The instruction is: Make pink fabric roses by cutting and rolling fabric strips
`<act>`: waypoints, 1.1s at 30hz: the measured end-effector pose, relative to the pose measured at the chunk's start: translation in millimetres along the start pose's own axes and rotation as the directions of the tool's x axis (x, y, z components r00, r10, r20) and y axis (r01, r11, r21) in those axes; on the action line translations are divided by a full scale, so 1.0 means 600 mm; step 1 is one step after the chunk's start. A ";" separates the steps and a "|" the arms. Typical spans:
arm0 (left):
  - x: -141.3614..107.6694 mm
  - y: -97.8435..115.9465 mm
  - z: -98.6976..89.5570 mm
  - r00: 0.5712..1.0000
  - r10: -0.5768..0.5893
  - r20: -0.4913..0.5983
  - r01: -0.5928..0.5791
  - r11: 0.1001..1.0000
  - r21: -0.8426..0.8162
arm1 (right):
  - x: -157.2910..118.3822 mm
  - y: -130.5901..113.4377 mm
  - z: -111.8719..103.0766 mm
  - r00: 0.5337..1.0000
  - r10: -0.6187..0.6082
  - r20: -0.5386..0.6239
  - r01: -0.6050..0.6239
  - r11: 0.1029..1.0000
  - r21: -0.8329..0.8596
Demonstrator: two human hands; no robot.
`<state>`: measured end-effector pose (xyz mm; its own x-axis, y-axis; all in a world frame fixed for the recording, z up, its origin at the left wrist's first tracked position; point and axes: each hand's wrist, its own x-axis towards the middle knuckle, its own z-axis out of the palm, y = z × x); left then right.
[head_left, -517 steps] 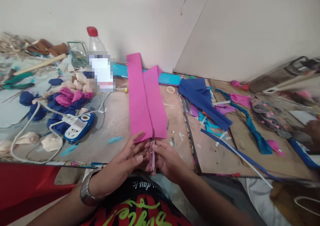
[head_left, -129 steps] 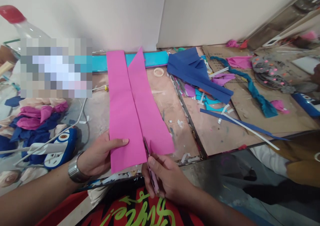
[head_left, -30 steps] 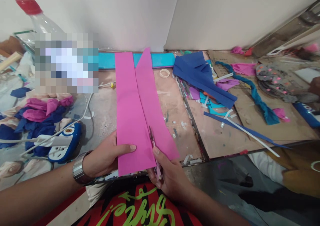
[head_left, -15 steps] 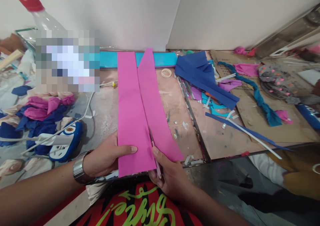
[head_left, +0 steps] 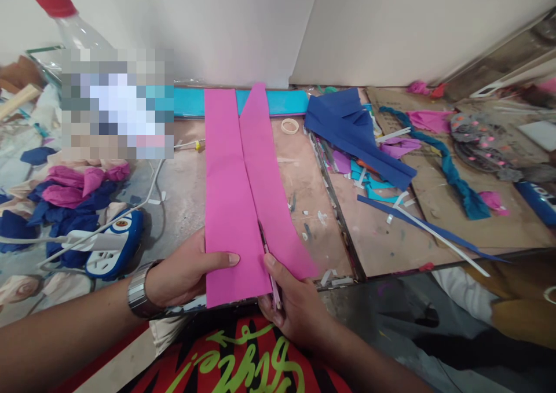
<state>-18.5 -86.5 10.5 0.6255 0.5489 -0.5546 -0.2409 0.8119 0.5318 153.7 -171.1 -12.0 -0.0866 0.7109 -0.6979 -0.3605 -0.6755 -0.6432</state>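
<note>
A long sheet of pink crepe paper (head_left: 226, 208) lies lengthwise in front of me, split by a cut running most of its length. My left hand (head_left: 185, 268) pinches the near left part, thumb on top and fingers beneath. In my right hand (head_left: 295, 297) is a pair of scissors (head_left: 274, 283), closed around by the fingers. Their blades point away from me along the near end of the cut. The right-hand strip (head_left: 264, 167) bends outward to the right beside the blades. Both far ends of the pink paper rest over a light-blue strip (head_left: 289, 102).
Folded dark-blue paper (head_left: 347, 127) and scraps lie right of the pink sheet, near a cream tape ring (head_left: 289, 127). A blue-and-white power strip (head_left: 113, 248) with cables sits at left, by crumpled paper pieces (head_left: 72, 187). Cardboard (head_left: 425, 190) holds a twisted teal strip (head_left: 454, 173).
Almost nothing differs. Both hands keep their grips, and the scissors stay at about the same place in the cut; the view has shifted very slightly.
</note>
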 end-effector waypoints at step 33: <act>-0.009 -0.004 0.001 0.999 -0.029 0.030 0.028 0.999 0.030 | -0.002 -0.019 -0.032 0.953 -0.266 0.143 0.302 0.855 -0.421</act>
<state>-20.7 -91.2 12.8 0.6544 0.5188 -0.5501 -0.2009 0.8206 0.5350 175.8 -168.3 -9.7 -0.1195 0.8855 -0.4491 0.0569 -0.4455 -0.8935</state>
